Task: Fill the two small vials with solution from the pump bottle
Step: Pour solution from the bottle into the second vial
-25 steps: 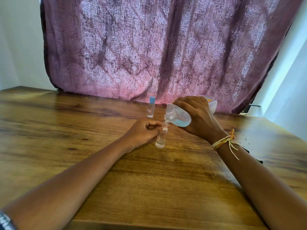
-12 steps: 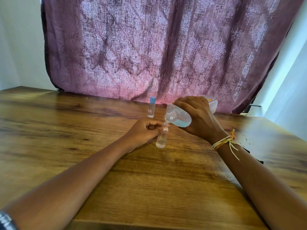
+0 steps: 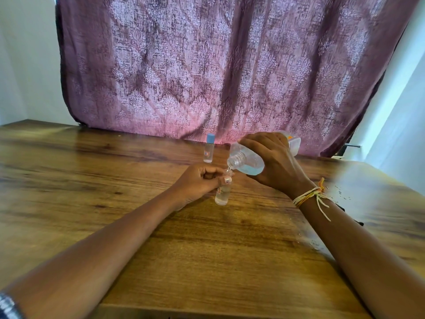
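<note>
Our left hand pinches the light, slick vial at its neck. At two o'clock, our right hand clamps the tipped pump bottle mid-body.

open vial slightly fuller than before; pump bottle tipped a touch further over its mouth
</note>
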The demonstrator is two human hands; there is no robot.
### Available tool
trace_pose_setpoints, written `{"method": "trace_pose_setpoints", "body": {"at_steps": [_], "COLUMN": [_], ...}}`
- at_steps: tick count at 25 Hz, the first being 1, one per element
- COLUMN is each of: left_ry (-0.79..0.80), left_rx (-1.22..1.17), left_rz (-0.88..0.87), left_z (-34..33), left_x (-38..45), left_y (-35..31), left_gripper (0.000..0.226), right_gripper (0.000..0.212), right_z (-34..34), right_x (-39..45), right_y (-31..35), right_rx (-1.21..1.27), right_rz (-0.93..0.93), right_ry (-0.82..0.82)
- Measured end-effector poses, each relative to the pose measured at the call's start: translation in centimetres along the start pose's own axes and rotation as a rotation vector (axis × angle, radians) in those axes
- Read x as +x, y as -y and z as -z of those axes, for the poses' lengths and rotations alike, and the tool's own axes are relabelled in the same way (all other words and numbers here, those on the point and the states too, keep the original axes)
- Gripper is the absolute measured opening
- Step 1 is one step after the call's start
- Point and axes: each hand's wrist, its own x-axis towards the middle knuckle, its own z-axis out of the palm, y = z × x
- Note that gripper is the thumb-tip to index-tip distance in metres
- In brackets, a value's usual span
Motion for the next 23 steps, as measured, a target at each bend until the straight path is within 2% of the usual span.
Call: {"method": "trace_pose_setpoints", "body": {"at_steps": [23], "left_ry": [0.014], "left_rx": [0.009], "left_rz": [-0.036], "left_z": [0.05], "left_x": [0.03], "left_y": [-0.18], "left_gripper": [0.022], "right_gripper": [0.048], "right_z": [-0.22], "right_x": [-0.05], "right_y": [0.04], "right_rx": [0.011], "right_rz": [0.020], "right_ry": [-0.030]}}
